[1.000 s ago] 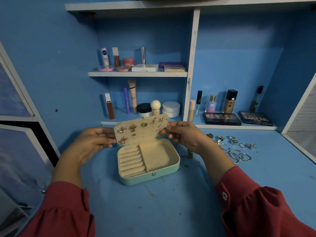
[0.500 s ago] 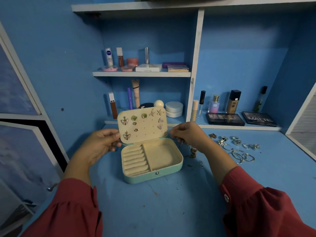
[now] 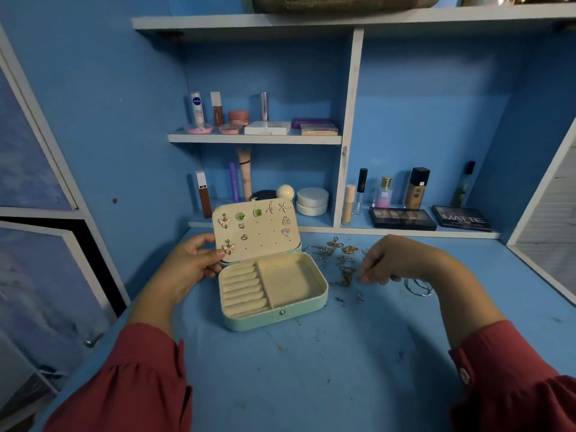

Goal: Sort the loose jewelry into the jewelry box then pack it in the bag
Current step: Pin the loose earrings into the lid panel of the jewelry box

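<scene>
Head view
Box: the mint jewelry box (image 3: 274, 316) sits open on the blue desk (image 3: 311, 369), its lid (image 3: 256, 229) standing upright at the back.
Left hand: the left hand (image 3: 190, 266) holds the lid's left edge, thumb on the cream inner face by the lower butterfly earring, fingers curled behind it.
Lid contents: earrings (image 3: 240, 216) are pinned on the lid just right of the left thumb: two butterflies, two green studs, two starfish, two small hearts, two triangles.
Box tray: below the left fingers, ring rolls (image 3: 243, 289) fill the left part; the right compartment (image 3: 290, 283) shows only its lining.
Right hand: the right hand (image 3: 389, 260) hangs palm down over the desk to the right of the box, fingers curled downward with the tips drawn together at the loose jewelry (image 3: 343, 260); whether they pinch a piece I cannot tell.
Loose pieces: gold items lie just left of and beyond the right fingertips, between them and the box; small bits (image 3: 360, 296) lie just nearer than the fingertips; silver hoops (image 3: 419, 286) lie under the right wrist.
Shelves: cosmetics (image 3: 416, 187) stand on shelves well beyond both hands.
Sleeves: red sleeves (image 3: 140, 378) cover both forearms.
</scene>
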A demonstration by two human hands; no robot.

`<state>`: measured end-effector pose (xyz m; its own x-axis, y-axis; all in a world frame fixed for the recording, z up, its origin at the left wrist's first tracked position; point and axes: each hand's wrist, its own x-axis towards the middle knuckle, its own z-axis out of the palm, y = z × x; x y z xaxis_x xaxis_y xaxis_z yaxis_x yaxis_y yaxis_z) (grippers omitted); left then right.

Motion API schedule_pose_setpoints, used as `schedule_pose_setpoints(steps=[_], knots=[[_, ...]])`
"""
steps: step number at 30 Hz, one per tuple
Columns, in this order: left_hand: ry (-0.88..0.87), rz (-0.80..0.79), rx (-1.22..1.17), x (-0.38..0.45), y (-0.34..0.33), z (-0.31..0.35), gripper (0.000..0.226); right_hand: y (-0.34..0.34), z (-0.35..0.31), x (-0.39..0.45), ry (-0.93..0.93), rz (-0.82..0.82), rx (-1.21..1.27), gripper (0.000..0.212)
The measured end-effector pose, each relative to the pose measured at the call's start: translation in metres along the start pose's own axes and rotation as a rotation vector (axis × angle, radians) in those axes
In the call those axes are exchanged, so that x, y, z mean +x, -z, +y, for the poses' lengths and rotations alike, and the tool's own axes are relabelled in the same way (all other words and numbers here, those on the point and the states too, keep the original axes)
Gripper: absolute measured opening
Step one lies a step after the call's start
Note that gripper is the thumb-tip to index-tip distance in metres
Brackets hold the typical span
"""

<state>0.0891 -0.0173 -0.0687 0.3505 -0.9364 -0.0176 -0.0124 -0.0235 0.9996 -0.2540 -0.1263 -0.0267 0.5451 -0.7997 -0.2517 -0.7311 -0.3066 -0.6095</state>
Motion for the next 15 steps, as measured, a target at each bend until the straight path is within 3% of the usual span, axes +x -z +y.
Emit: schedule_pose_setpoints(steps=[7, 15], knots=[[-0.039, 0.063, -0.009, -0.002, -0.007, -0.005, 0.022, -0.012, 0.004, -0.009, -0.004, 0.013, 0.036, 0.016], [-0.056, 0.091, -0.049, 0.0, -0.012, -0.009, 0.025, -0.017, 0.003, -0.006, 0.042, 0.041, -0.015, 0.009]])
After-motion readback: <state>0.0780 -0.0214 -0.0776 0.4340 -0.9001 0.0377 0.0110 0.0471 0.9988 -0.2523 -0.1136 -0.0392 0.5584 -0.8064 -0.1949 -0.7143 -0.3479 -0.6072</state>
